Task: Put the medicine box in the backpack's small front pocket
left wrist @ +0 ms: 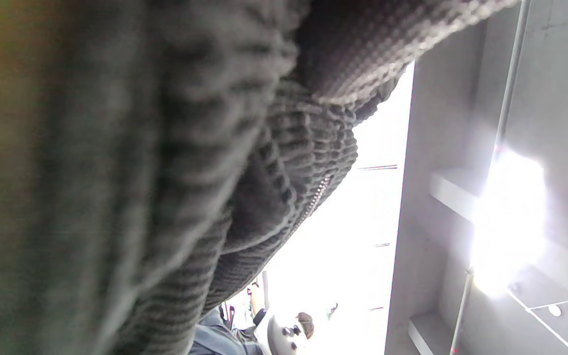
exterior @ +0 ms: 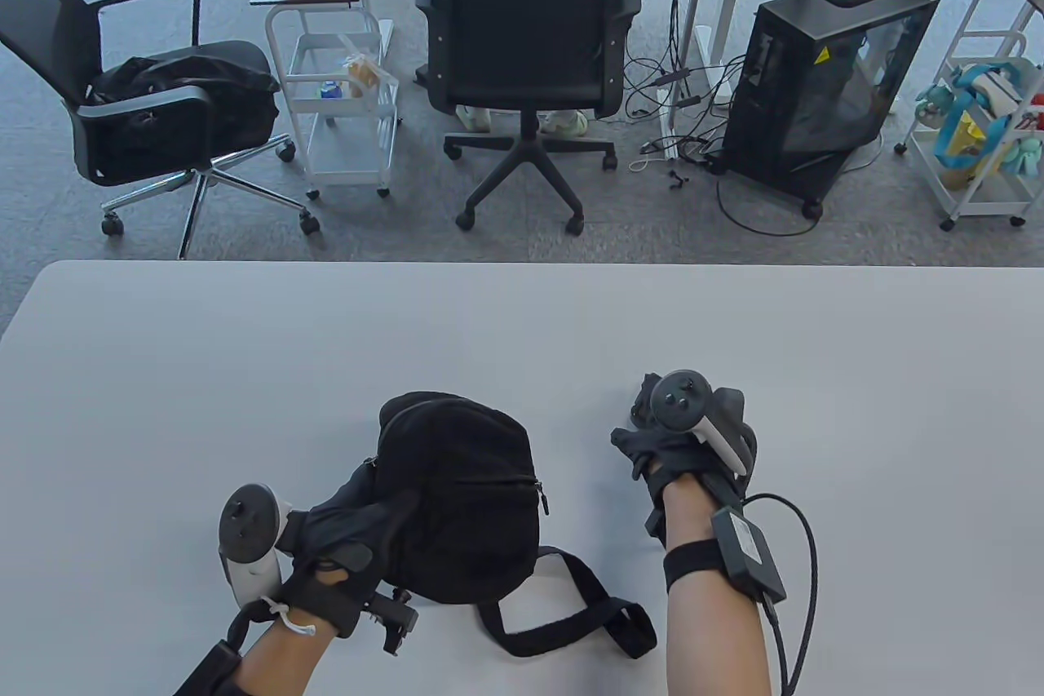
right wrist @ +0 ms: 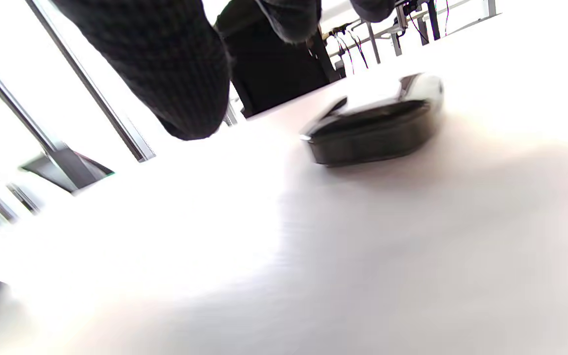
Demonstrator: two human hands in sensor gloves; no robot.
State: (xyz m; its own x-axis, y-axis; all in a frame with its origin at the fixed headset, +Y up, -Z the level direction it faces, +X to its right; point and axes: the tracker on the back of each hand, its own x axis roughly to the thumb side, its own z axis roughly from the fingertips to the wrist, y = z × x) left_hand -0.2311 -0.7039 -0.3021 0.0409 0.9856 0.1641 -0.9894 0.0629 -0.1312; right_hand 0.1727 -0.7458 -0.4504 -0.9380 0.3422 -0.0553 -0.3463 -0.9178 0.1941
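Our left hand (exterior: 342,549) grips the backpack's (exterior: 465,496) near-left side, fingers wrapped on the fabric. Our right hand (exterior: 681,451) hovers right of the bag; we cannot tell its finger spread. One backpack, with its zipper (exterior: 489,484) running left-right. We see no medicine box; its location is unknown.

A pale grey, smooth-topped counter (exterior: 245,337) is filling the near half of the table view. Beyond it, grey carpet flooring (exterior: 652,231) is stretching toward bright windows. A black mesh office chair on a chrome base (exterior: 139,108) is standing at the left, a white wire trolley with a dark top (exterior: 338,84) just beside it, then a black high-backed swivel chair (exterior: 526,35). A black computer tower on castors (exterior: 824,92) is sitting under a dark desk, cables trailing near it
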